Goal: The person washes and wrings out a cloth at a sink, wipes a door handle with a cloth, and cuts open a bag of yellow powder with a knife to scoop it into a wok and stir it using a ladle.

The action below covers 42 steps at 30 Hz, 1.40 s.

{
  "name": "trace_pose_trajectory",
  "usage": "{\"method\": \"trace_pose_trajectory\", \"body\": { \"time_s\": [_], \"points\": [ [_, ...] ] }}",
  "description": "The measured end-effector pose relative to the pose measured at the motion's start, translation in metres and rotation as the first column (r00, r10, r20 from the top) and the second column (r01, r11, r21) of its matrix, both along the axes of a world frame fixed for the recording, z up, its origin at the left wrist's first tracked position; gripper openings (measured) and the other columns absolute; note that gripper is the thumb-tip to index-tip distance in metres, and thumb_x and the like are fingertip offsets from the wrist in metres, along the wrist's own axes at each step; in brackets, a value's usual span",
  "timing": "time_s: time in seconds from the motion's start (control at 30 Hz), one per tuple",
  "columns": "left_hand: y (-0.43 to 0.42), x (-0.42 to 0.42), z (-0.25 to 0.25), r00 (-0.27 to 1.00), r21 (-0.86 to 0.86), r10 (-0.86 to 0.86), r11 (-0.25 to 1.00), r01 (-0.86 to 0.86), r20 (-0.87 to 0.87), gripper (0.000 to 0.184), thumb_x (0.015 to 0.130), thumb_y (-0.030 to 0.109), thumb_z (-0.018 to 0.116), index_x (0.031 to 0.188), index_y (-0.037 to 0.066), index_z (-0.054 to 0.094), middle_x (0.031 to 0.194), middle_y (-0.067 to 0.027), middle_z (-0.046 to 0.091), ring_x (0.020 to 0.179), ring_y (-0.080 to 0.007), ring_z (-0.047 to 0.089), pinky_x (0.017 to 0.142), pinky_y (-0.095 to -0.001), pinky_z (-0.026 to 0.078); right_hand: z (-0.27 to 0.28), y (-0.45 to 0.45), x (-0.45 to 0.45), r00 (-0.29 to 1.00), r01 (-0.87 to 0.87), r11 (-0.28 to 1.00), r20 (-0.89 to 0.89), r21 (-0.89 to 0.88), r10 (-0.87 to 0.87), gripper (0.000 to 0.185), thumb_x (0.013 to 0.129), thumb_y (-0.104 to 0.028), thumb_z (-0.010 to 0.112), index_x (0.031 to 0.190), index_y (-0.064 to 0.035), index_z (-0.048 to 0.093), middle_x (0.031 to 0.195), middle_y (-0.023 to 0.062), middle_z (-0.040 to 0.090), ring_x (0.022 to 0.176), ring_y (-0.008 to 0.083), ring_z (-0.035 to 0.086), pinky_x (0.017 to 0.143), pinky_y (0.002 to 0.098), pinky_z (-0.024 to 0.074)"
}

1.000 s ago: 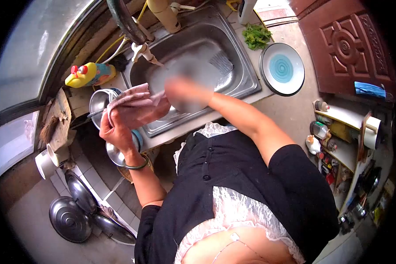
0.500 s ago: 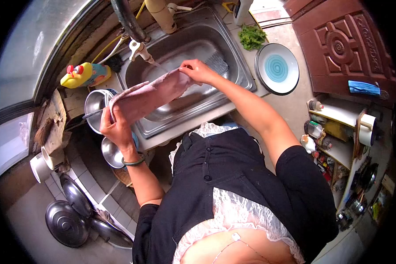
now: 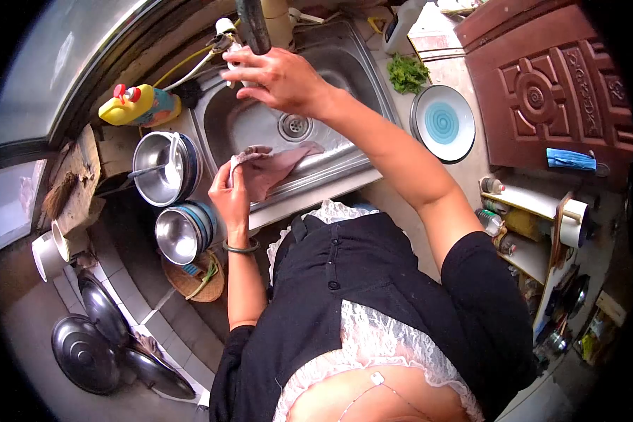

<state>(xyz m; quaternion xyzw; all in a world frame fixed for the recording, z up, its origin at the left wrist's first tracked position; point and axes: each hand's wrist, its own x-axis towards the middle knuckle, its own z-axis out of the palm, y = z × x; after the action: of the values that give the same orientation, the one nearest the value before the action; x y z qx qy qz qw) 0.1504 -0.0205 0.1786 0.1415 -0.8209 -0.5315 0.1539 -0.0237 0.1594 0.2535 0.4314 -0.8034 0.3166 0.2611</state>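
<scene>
Partly hidden by the right hand (image 3: pixel 281 79) over the sink (image 3: pixel 252 130): tap (image 3: pixel 231 65), contact unclear. Cut off by the top edge, at the sink's far side: dark pipe (image 3: pixel 253 27).

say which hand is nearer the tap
Right: the right hand is at the tap, partly hiding it, contact unclear. The left hand is farther off, by the sink's near edge, holding the cloth.

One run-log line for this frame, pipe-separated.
left hand: holding cloth | right hand: spread at tap, contact unclear | sink: drain visible
</scene>
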Motion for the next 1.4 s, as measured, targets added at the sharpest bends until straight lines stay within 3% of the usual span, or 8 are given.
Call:
{"method": "trace_pose_trajectory", "body": {
  "time_s": [0.47,0.53,0.6,0.83,0.97,1.13,1.2,1.4],
  "points": [
    [-0.018,0.002,-0.018,0.968,0.701,-0.184,0.668,0.250,-0.170,0.032,0.092,0.017,0.048,0.117,-0.003,0.053,0.112,-0.0084,0.059,0.105,-0.0176,0.056,0.095,-0.0302,0.040,-0.050,-0.009,0.031,0.789,0.405,0.855,0.597,-0.324,-0.147,0.030,0.079,-0.034,0.067,0.087,-0.0045,0.065,0.080,0.0101,0.061,0.069,0.0214,0.060,0.062,0.0351,0.0473],
    [-0.003,-0.003,0.020,0.949,0.800,-0.233,0.516,0.305,-0.211,0.031,0.091,0.016,0.044,0.113,-0.003,0.054,0.112,-0.0091,0.058,0.107,-0.0193,0.054,0.097,-0.0307,0.039,-0.073,0.001,0.053,0.302,0.114,0.992,0.949,0.051,-0.084,0.029,0.085,-0.032,0.064,0.091,-0.0032,0.064,0.077,0.0049,0.061,0.068,0.0118,0.057,0.065,0.0269,0.0487],
    [-0.005,-0.008,0.007,0.937,0.776,-0.254,0.529,0.342,-0.240,0.036,0.091,0.019,0.043,0.116,-0.004,0.052,0.118,-0.0136,0.057,0.110,-0.0215,0.054,0.100,-0.0329,0.038,-0.104,-0.002,0.072,-0.201,0.090,0.988,0.969,-0.126,0.142,0.033,0.087,-0.036,0.061,0.089,-0.0026,0.065,0.073,0.0029,0.061,0.066,0.0104,0.056,0.062,0.0280,0.0474],
    [-0.014,-0.023,-0.024,0.985,0.905,-0.109,0.393,0.165,-0.133,0.031,0.094,0.015,0.036,0.109,-0.003,0.056,0.110,-0.0130,0.060,0.101,-0.0209,0.058,0.094,-0.0340,0.043,-0.052,-0.012,0.079,0.525,0.039,0.992,0.842,0.122,-0.124,0.021,0.081,-0.021,0.066,0.091,-0.0024,0.064,0.076,0.0089,0.063,0.067,0.0167,0.060,0.063,0.0283,0.0478],
    [-0.010,-0.034,-0.060,0.999,0.975,0.033,0.221,-0.026,0.019,0.028,0.096,0.015,0.035,0.103,-0.001,0.058,0.102,-0.0113,0.062,0.094,-0.0201,0.060,0.088,-0.0341,0.047,0.006,-0.057,0.064,0.775,-0.109,0.990,0.616,-0.085,0.138,0.014,0.083,-0.014,0.064,0.090,-0.0021,0.065,0.084,0.0098,0.061,0.072,0.0183,0.062,0.065,0.0291,0.0486],
    [-0.004,-0.034,-0.079,1.000,0.992,0.014,0.128,0.012,-0.014,0.027,0.095,0.017,0.039,0.100,0.000,0.059,0.102,-0.0126,0.064,0.096,-0.0204,0.060,0.090,-0.0341,0.046,0.060,-0.155,-0.018,0.742,-0.138,0.990,0.660,-0.027,0.121,0.033,0.089,-0.029,0.058,0.089,0.0032,0.064,0.074,0.0106,0.066,0.065,0.0148,0.062,0.064,0.0265,0.0502],
    [0.001,-0.032,-0.075,1.000,0.997,0.020,0.075,-0.002,0.001,0.029,0.095,0.019,0.038,0.099,-0.001,0.060,0.101,-0.0129,0.065,0.095,-0.0204,0.061,0.088,-0.0332,0.046,0.049,-0.205,-0.061,0.322,-0.051,0.992,0.938,-0.119,0.129,0.042,0.090,-0.036,0.056,0.087,0.0051,0.064,0.077,0.0114,0.066,0.065,0.0154,0.065,0.062,0.0261,0.0540],
    [0.008,-0.025,-0.073,1.000,0.997,-0.003,0.070,-0.015,0.015,0.026,0.095,0.016,0.040,0.098,-0.001,0.060,0.099,-0.0116,0.065,0.095,-0.0194,0.060,0.087,-0.0324,0.046,0.042,-0.274,-0.089,-0.157,0.046,0.988,0.975,-0.149,0.155,0.041,0.087,-0.037,0.059,0.079,0.0038,0.061,0.068,0.0143,0.065,0.061,0.0218,0.067,0.055,0.0308,0.0578]
  ]
}}
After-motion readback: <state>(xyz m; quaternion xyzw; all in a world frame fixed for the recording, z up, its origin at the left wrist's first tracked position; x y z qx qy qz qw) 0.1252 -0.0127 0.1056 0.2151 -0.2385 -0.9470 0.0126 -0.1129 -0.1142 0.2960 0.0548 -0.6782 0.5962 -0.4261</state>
